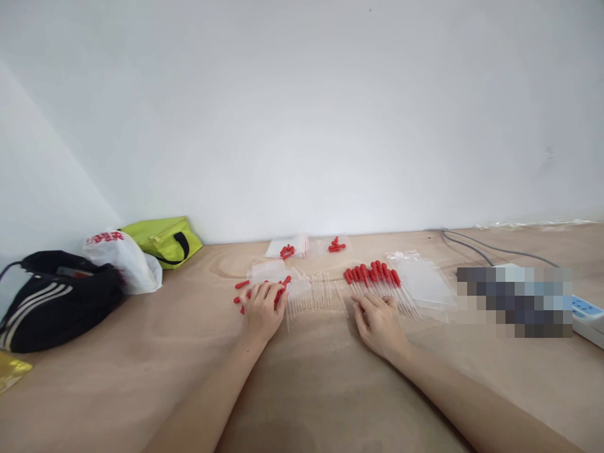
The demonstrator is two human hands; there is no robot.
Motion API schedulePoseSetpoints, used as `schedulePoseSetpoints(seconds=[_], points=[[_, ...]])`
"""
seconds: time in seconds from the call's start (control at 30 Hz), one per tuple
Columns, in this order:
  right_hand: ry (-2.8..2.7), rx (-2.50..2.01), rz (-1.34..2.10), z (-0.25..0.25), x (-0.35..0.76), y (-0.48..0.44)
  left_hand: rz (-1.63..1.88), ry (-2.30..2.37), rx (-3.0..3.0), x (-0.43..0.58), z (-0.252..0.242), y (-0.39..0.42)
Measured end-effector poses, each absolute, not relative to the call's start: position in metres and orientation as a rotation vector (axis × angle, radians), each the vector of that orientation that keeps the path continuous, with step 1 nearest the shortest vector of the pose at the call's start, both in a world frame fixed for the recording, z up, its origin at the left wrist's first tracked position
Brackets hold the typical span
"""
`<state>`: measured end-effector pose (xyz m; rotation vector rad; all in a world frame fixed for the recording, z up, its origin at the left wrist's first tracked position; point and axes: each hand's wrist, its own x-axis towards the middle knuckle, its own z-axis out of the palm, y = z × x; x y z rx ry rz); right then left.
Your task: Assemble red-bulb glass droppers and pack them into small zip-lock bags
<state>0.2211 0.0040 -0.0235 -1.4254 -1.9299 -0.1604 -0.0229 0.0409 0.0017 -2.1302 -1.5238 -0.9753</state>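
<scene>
My left hand (pixel 263 309) lies over a loose pile of red rubber dropper bulbs (pixel 241 285), its fingers bent and somewhat apart. Some bulbs are hidden beneath it. Just right of that hand, several thin clear glass dropper tubes (pixel 322 290) lie side by side without bulbs. My right hand (pixel 380 321) rests on the table, fingers loosely curved, near the lower ends of a row of droppers with red bulbs fitted (pixel 374 274). Nothing shows in its grasp. A single bare tube (pixel 340 299) lies left of its fingertips.
Clear zip bags (pixel 427 283) lie right of the droppers. Two small groups of red bulbs (pixel 336 246) sit on bags near the wall. A black bag (pixel 61 302), a white plastic bag (pixel 123 267) and a lime-green bag (pixel 163 239) stand left. A power strip (pixel 587 314) is far right.
</scene>
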Motion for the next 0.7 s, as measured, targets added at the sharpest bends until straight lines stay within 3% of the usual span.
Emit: schedulePoseSetpoints(seconds=[0.27,0.53,0.7], points=[[-2.052,-1.130,0.042,-0.025,0.218,-0.001,-1.475,-1.549,-2.644,-0.002,-0.012,-0.002],[-2.231,-1.218,-0.077,-0.019,0.209,-0.010,-1.452,-1.583,-2.815,0.004,-0.004,-0.005],[-2.190,-1.180,0.020,-0.019,0.208,-0.009,-1.466,-1.605,-2.799,0.006,-0.007,-0.005]])
